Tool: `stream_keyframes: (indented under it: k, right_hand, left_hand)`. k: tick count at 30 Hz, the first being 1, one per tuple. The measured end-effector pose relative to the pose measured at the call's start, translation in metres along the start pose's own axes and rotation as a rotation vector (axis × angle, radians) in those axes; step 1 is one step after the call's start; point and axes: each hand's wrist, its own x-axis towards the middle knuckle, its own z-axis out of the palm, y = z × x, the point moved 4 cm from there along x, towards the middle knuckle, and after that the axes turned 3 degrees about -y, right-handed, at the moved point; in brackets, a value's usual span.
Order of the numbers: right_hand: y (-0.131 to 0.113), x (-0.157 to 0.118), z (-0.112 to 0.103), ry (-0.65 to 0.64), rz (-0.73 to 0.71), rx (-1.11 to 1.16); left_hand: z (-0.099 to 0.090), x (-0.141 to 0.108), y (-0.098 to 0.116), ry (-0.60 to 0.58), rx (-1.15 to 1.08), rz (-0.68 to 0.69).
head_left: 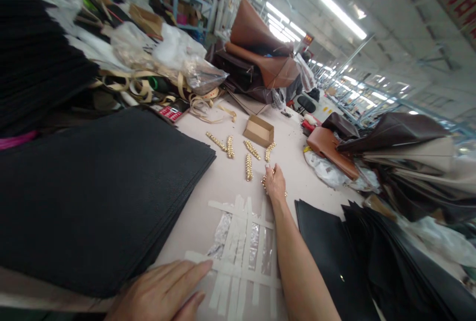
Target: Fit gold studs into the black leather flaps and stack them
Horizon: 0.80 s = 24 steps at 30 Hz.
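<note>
My right hand point(275, 182) reaches out over the table, its fingers curled down around a cluster of small gold metal pieces point(264, 181). Some of these pieces poke out on both sides of the hand; the fingertips are partly hidden. Just beyond it lie several short rows of similar gold pieces, among them one upright row point(249, 167) and one slanted row point(269, 151) by an open cardboard box point(259, 131). My left hand point(167, 289) rests near the front edge with its fingers stretched out, holding nothing, beside pale tape strips point(238, 241) stuck over clear plastic.
A large stack of black sheets point(92, 192) covers the left side, and more black sheets point(330, 251) lie on the right. Brown leather pieces point(260, 63) are heaped at the back. A red calculator point(171, 113), straps and plastic bags point(174, 48) crowd the far left.
</note>
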Motion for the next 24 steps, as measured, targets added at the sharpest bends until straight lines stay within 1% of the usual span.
stream_keyframes:
  k: [2, 3, 5, 6, 7, 8, 9, 10, 11, 12, 14, 15, 17, 20, 24]
  right_hand:
    - [-0.007, -0.009, -0.015, -0.025, 0.0, 0.062]
    - [-0.009, -0.017, -0.023, -0.04, 0.001, 0.096]
    - [-0.012, -0.037, -0.04, -0.084, -0.008, 0.172]
    - [-0.014, -0.051, -0.047, -0.133, -0.016, 0.216]
    - [-0.017, -0.067, -0.053, -0.196, -0.023, 0.265]
    - [-0.021, -0.087, -0.059, -0.286, -0.033, 0.318]
    - [-0.027, -0.108, -0.063, -0.406, -0.055, 0.369]
    - [-0.036, -0.132, -0.068, -0.514, -0.098, 0.4]
    - [-0.047, -0.155, -0.072, -0.6, -0.174, 0.401]
    - [-0.059, -0.177, -0.076, -0.656, -0.266, 0.38]
    - [-0.086, -0.214, -0.082, -0.698, -0.461, 0.334]
    - [-0.098, -0.228, -0.083, -0.707, -0.545, 0.318]
    - [-0.12, -0.248, -0.081, -0.745, -0.665, 0.31]
    - [-0.138, -0.263, -0.074, -0.835, -0.748, 0.295]
    - [-0.143, -0.271, -0.067, -0.878, -0.789, 0.281]
  left_hand:
    - [-0.007, 0.003, 0.002, -0.086, -0.13, -0.087]
    - [-0.011, 0.004, 0.003, -0.095, -0.238, -0.155]
    - [-0.014, 0.006, 0.004, -0.162, -0.58, -0.305]
    - [-0.015, 0.005, 0.004, -0.144, -0.748, -0.406]
    - [-0.015, 0.005, 0.003, -0.113, -0.879, -0.503]
    - [-0.014, 0.005, 0.004, -0.086, -0.989, -0.573]
    - [-0.014, 0.004, 0.005, -0.062, -1.078, -0.631]
    - [-0.013, 0.004, 0.007, -0.052, -1.144, -0.668]
    - [-0.013, 0.003, 0.01, -0.051, -1.19, -0.686]
    - [-0.013, 0.003, 0.013, -0.054, -1.215, -0.69]
    - [-0.015, 0.002, 0.017, -0.066, -1.22, -0.669]
    - [-0.017, 0.001, 0.019, -0.068, -1.213, -0.656]
    - [-0.019, -0.002, 0.022, -0.078, -1.184, -0.638]
    - [-0.024, -0.006, 0.024, -0.092, -1.093, -0.622]
    - [-0.028, -0.011, 0.027, -0.098, -0.995, -0.591]
